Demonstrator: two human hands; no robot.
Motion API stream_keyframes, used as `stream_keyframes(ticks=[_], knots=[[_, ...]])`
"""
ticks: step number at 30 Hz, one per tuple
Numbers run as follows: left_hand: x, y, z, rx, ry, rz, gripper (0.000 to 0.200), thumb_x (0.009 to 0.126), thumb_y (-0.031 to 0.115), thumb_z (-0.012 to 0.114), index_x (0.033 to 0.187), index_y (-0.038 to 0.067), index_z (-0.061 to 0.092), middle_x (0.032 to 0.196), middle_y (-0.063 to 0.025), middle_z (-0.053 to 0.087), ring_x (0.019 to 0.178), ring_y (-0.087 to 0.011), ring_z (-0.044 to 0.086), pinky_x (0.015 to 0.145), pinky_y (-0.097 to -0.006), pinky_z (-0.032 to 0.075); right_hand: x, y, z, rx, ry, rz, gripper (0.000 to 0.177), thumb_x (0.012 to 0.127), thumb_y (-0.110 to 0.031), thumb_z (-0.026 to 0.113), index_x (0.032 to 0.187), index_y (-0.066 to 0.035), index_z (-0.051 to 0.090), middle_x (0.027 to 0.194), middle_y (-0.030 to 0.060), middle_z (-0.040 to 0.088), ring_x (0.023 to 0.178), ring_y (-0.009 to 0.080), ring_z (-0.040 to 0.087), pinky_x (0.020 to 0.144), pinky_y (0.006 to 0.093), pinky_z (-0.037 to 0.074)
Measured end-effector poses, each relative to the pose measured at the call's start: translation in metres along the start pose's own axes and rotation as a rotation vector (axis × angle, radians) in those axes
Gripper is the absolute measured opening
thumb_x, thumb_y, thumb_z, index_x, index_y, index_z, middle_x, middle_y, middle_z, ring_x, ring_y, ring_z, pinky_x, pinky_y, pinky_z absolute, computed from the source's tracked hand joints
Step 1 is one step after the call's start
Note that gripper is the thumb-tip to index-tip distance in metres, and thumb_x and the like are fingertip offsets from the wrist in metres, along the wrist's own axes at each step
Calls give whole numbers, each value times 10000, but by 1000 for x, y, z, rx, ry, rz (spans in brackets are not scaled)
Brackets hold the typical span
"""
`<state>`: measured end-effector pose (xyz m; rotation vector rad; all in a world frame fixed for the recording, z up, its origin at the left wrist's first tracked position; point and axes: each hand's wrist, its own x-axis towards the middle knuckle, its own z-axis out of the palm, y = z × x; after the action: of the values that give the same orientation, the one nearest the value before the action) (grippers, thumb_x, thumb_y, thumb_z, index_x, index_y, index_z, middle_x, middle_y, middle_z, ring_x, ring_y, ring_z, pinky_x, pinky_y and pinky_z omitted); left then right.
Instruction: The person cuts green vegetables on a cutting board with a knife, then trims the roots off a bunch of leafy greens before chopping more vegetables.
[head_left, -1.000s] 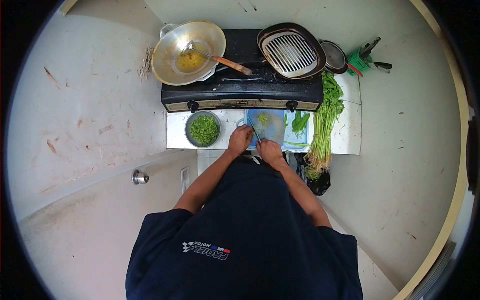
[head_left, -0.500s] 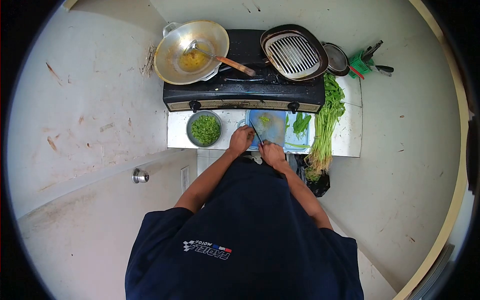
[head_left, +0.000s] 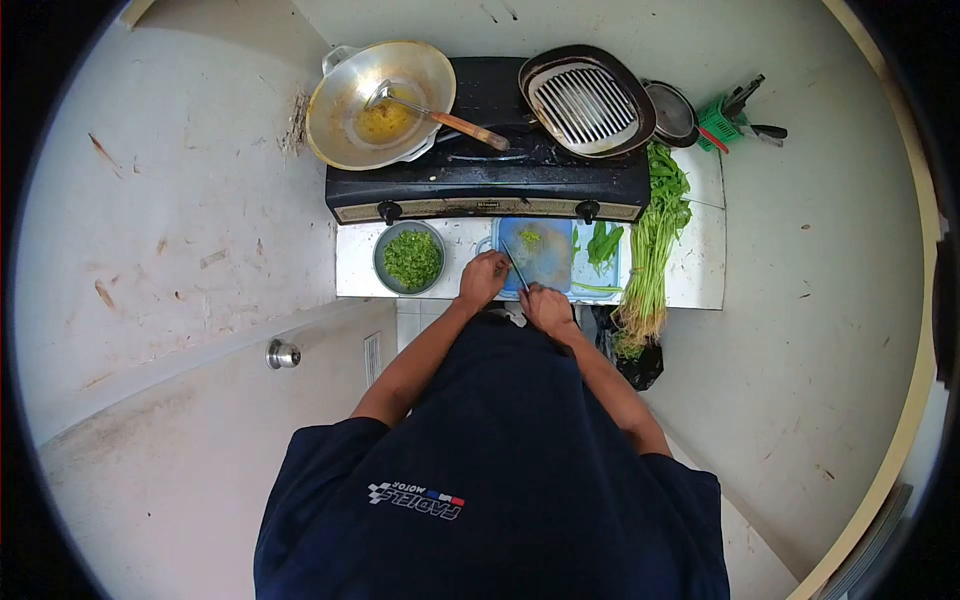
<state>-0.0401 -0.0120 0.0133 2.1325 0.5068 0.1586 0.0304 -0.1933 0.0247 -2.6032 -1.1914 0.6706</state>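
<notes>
My right hand (head_left: 546, 306) is wrapped round the handle of a knife (head_left: 515, 264), whose blade slants up and left over a blue cutting board (head_left: 556, 262). Close to the blade, at the board's left edge, my left hand (head_left: 485, 278) has its fingers curled together; what they pinch, if anything, is too small to make out. A little heap of chopped greens (head_left: 530, 238) lies near the board's top. To the left stands a grey bowl (head_left: 378, 265) filled with finely cut greens (head_left: 411, 259). Loose green leaves (head_left: 603, 246) rest right of the board on a light blue tray (head_left: 624, 270).
A black gas stove (head_left: 488, 185) borders the counter behind, carrying a wok (head_left: 330, 110) with a ladle (head_left: 465, 128) and a grill pan (head_left: 587, 103). At right lie long leafy stalks (head_left: 655, 240). A green basket (head_left: 716, 125) holds utensils. A black plastic bag (head_left: 640, 368) hangs below.
The whole view has shifted slightly. Both hands and the knife keep nearly the same place at the board, with no clear movement between the frames.
</notes>
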Motion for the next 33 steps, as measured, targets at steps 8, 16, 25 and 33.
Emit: stream_keyframes(ticks=[8, 16, 25, 33], knots=[[0, 0, 0, 60, 10, 39, 93, 833, 63, 659, 906, 32, 706, 871, -138, 695, 870, -334, 693, 786, -441, 559, 14, -2, 3, 11, 48, -69, 441, 1033, -385, 502, 904, 9, 651, 774, 254, 708, 743, 420, 716, 706, 477, 580], [-1, 0, 0, 24, 20, 14, 89, 826, 67, 679, 907, 38, 702, 887, -128, 696, 866, -337, 691, 771, -434, 556, 3, 6, -4, 35, 43, -20, 442, 1027, -378, 501, 909, 16, 664, 766, 245, 709, 731, 426, 714, 710, 500, 577], [1, -2, -1, 16, -3, 6, 97, 816, 62, 689, 908, 42, 710, 871, -122, 693, 851, -333, 683, 768, -436, 553, 2, 2, -8, 30, -4, -42, 467, 1045, -401, 469, 979, 31, 632, 745, 261, 696, 722, 451, 699, 702, 517, 568], [2, 4, -5, 64, -12, 36, 99, 819, 50, 679, 907, 13, 705, 874, -148, 694, 839, -336, 684, 766, -435, 555, 9, 0, 3, 5, 17, -50, 431, 1035, -372, 499, 942, 22, 647, 757, 253, 704, 720, 424, 710, 692, 500, 576]])
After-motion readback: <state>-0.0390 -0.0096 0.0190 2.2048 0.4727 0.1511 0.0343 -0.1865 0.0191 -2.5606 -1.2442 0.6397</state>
